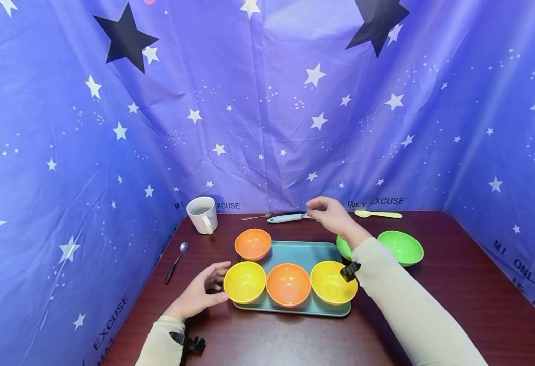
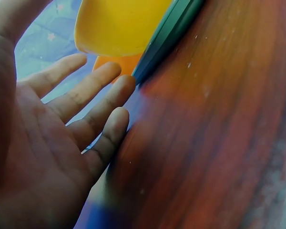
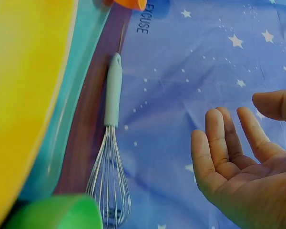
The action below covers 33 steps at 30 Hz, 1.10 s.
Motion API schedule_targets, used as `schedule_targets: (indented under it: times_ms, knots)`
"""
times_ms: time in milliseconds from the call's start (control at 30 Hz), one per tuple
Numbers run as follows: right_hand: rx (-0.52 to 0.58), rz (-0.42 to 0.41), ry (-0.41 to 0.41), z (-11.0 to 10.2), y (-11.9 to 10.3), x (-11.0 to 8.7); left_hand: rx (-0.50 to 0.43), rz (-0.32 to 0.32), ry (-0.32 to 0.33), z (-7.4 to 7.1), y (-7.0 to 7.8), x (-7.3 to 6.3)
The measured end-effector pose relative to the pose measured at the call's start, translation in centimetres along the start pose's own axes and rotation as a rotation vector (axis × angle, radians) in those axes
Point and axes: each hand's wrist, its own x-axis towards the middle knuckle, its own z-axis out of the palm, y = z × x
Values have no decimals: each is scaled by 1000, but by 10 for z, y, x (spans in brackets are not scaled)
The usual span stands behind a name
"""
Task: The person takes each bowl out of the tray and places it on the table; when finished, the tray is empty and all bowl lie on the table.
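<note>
Following the purple curtain (image 1: 249, 162) downward, we reach the brown table (image 1: 455, 290) and, on it, the blue-green tray (image 1: 304, 249). We find the left hand (image 1: 203, 290) relaxed, its grip wide, beside the left yellow bowl (image 1: 244, 282), which sits at the tray's left front end; whether they touch we cannot tell. We see the right hand (image 1: 333, 216) loosely spread, holding nothing, near the wire end of the whisk (image 3: 112, 102), which lies behind the tray. Rightward in the front row we note an orange bowl (image 1: 288, 285) and the right yellow bowl (image 1: 329, 288). At left rear stands the mug (image 1: 202, 216); nearer lies the dark-handled spoon (image 1: 173, 262).
</note>
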Motion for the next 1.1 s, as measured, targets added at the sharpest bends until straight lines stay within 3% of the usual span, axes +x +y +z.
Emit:
schedule_targets:
  times_ms: [300, 867, 1100]
  knots:
    - [-4, -6, -40, 27, -6, 10, 38, -3, -41, -1, 1, 0]
    - [90, 89, -113, 73, -15, 28, 71, -32, -48, 0, -1, 1]
    - [94, 146, -192, 93, -14, 32, 78, -14, -49, 0, -1, 1]
